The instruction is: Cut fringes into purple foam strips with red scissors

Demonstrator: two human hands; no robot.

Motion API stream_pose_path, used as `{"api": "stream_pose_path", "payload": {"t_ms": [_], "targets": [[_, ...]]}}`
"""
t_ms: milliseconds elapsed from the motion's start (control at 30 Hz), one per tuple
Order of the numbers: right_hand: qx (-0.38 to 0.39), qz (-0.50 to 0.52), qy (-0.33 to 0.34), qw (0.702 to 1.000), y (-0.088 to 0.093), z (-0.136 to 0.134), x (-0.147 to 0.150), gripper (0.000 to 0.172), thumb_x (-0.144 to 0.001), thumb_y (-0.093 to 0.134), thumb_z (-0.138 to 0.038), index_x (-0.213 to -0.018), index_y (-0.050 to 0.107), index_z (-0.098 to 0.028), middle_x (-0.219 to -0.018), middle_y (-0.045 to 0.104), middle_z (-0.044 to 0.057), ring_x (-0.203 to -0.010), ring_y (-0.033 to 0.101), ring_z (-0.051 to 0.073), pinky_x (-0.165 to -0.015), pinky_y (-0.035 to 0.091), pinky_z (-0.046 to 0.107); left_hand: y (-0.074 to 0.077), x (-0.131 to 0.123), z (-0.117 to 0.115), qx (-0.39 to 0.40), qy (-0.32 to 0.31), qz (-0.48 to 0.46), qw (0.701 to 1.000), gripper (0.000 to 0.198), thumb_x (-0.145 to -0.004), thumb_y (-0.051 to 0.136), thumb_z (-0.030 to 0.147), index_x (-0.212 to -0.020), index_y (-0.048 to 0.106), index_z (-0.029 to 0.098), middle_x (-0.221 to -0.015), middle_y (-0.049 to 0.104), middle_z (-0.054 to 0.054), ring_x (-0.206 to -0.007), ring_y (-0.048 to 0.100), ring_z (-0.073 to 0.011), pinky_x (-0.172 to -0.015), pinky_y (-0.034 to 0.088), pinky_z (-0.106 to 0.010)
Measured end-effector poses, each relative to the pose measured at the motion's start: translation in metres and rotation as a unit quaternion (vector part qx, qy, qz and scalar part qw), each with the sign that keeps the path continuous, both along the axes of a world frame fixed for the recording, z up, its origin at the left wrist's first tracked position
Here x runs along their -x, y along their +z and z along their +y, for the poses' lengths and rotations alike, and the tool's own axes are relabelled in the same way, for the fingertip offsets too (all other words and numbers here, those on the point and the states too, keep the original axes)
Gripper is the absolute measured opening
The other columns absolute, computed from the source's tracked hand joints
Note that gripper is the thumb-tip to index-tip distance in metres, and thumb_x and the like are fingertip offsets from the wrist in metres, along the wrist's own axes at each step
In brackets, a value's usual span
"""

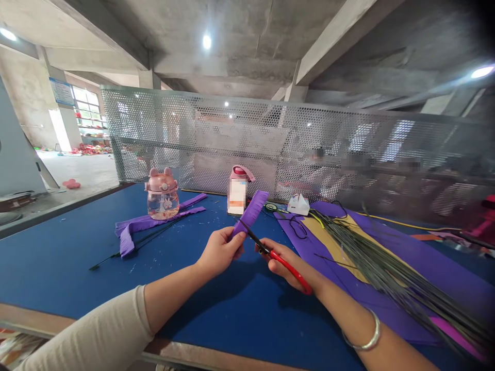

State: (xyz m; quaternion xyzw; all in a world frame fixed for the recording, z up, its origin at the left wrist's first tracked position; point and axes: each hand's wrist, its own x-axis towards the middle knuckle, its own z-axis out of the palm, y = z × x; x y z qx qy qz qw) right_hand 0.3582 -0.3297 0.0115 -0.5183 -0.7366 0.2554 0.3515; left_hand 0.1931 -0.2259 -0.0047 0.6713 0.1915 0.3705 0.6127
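Raised above blue tabletop: purple fringed strip. Lower end pinched in left hand, fingers closed around it; rest slanting up and right. In right hand, just right of left hand, gripped tight: red-handled scissors, blades meeting strip beside left fingertips. Blades open or closed: cannot tell. Further right, dark wire bundle on purple sheets; behind left, pink bottle.
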Motion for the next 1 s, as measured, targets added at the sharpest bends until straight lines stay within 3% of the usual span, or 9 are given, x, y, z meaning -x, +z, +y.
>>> {"api": "stream_pose_path", "payload": {"t_ms": [267,700,1000], "targets": [[0.001,-0.012,-0.024,1.0,-0.0002,0.0023,0.001,0.061,-0.076,0.037,-0.074,-0.089,0.05,-0.016,-0.067,0.039,-0.002,-0.057,0.03,0.011,-0.05,0.028,0.023,0.0011,0.0001,0.0002,-0.021,-0.006,0.009,1.0,0.033,-0.077,0.053,0.046,-0.067,0.051,0.015,-0.053,0.048,0.003,-0.044,0.042,-0.0066,-0.043,0.034,-0.02],[-0.026,-0.043,-0.055,0.997,-0.0071,0.0044,-0.0023,0.05,-0.082,0.041,-0.064,-0.084,0.054,-0.016,-0.068,0.047,0.0,-0.057,0.036,0.012,-0.051,0.03,0.022,0.0014,0.001,0.0001,-0.009,-0.004,0.001,1.0,0.034,-0.076,0.055,0.047,-0.071,0.054,0.014,-0.052,0.05,0.003,-0.043,0.042,-0.0069,-0.043,0.034,-0.02],[-0.006,-0.026,-0.049,0.998,-0.0043,0.0041,-0.0021,0.041,-0.084,0.045,-0.056,-0.081,0.053,-0.017,-0.063,0.039,-0.003,-0.054,0.031,0.01,-0.049,0.027,0.021,0.0011,0.0007,0.0,-0.004,-0.006,0.005,1.0,0.033,-0.076,0.055,0.047,-0.07,0.053,0.015,-0.052,0.05,0.003,-0.043,0.043,-0.0069,-0.043,0.035,-0.02]]}}
